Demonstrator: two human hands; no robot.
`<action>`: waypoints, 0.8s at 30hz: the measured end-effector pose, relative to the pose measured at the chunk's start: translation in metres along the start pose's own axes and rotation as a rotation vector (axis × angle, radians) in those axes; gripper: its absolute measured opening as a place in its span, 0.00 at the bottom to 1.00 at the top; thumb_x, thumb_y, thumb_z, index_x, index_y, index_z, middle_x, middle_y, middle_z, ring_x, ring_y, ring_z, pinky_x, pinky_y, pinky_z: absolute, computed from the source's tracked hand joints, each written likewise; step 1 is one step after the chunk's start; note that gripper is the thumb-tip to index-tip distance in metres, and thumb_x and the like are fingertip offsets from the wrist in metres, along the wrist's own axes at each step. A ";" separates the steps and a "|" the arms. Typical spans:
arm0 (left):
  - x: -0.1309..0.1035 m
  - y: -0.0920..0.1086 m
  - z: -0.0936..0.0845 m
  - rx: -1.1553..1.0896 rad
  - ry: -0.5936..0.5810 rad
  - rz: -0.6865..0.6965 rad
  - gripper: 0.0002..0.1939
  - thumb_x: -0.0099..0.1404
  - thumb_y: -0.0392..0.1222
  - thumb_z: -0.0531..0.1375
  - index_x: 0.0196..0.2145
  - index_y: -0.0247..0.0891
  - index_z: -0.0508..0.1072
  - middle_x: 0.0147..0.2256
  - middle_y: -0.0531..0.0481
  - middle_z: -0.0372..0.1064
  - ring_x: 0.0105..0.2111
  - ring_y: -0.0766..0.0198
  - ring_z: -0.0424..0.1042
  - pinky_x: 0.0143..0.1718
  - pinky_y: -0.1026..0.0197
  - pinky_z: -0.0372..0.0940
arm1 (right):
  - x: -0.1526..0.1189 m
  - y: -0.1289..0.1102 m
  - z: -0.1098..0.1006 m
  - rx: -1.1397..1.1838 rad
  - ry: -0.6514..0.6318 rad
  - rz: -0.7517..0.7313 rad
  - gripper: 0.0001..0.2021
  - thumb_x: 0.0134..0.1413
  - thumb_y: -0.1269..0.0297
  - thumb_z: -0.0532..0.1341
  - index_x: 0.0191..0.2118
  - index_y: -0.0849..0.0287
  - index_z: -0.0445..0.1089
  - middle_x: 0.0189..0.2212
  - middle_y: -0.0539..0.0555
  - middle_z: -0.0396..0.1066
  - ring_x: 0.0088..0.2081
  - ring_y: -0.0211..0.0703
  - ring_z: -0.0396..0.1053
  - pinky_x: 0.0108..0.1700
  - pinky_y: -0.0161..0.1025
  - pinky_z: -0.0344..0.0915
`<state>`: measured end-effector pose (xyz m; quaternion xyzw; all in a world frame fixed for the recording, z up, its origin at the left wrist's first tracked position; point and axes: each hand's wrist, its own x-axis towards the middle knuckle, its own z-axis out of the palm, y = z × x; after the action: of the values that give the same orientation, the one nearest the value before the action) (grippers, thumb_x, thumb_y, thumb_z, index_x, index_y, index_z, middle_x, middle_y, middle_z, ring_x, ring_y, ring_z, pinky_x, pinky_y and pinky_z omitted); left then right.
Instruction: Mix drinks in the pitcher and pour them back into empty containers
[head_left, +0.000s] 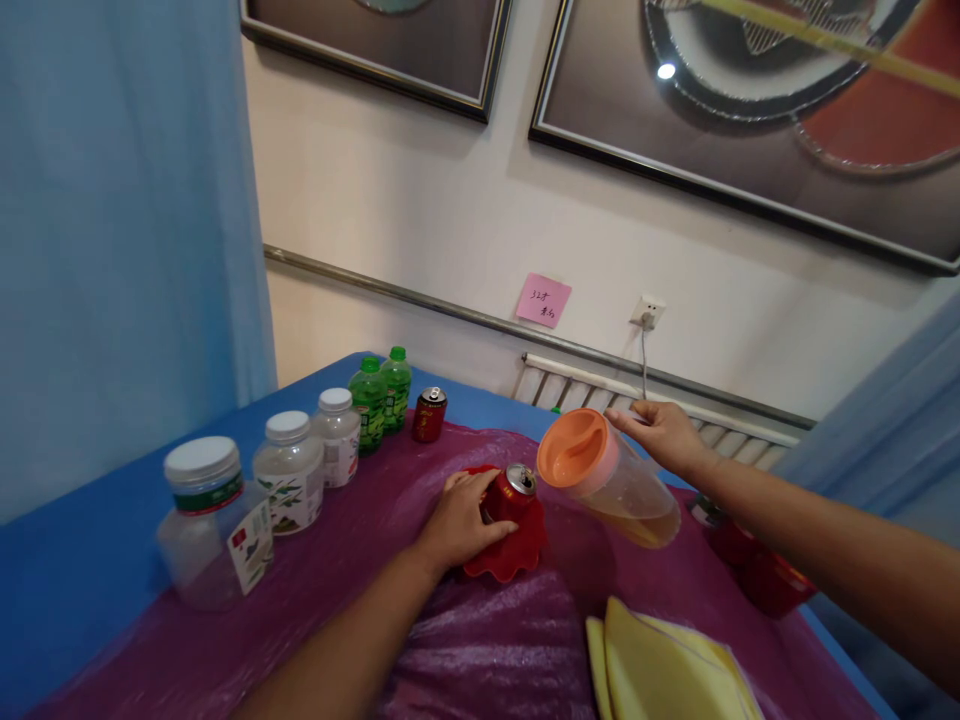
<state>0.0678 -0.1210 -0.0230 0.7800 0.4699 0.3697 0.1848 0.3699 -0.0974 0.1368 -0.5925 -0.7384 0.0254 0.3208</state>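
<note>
My left hand [459, 518] grips the can [504, 497]; my right hand [666, 435], beside it, the tilted jug [626, 505] — best I hold firm left, tilt slowly right.

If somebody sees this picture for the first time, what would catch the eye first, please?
Probably the tilted jug with its orange lid, held by the right hand, right of the middle. Just left of it, the left hand grips a red can, with a wavy-edged red dish below. Higher up, a pink note stands out against the pale wall.
</note>
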 end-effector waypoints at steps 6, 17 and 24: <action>0.000 0.000 0.000 0.001 0.009 0.000 0.35 0.50 0.48 0.72 0.56 0.45 0.72 0.54 0.45 0.75 0.53 0.46 0.71 0.62 0.42 0.57 | 0.000 -0.003 -0.002 -0.006 -0.016 0.006 0.32 0.51 0.32 0.57 0.18 0.52 0.45 0.17 0.43 0.40 0.21 0.34 0.43 0.23 0.37 0.40; -0.001 0.001 -0.001 0.004 0.004 -0.005 0.36 0.50 0.48 0.72 0.56 0.44 0.72 0.53 0.45 0.75 0.52 0.46 0.72 0.61 0.43 0.59 | 0.000 -0.005 -0.002 -0.006 -0.049 0.020 0.31 0.51 0.32 0.57 0.19 0.53 0.47 0.17 0.44 0.41 0.21 0.34 0.44 0.23 0.37 0.41; -0.001 0.000 0.000 0.014 0.006 0.000 0.36 0.49 0.48 0.73 0.56 0.44 0.72 0.54 0.45 0.75 0.52 0.46 0.71 0.62 0.44 0.58 | 0.000 -0.005 -0.002 -0.010 -0.030 0.006 0.31 0.51 0.31 0.57 0.18 0.53 0.47 0.17 0.44 0.41 0.21 0.34 0.44 0.22 0.36 0.41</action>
<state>0.0675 -0.1215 -0.0237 0.7800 0.4731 0.3689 0.1780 0.3669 -0.0999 0.1400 -0.5959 -0.7414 0.0315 0.3069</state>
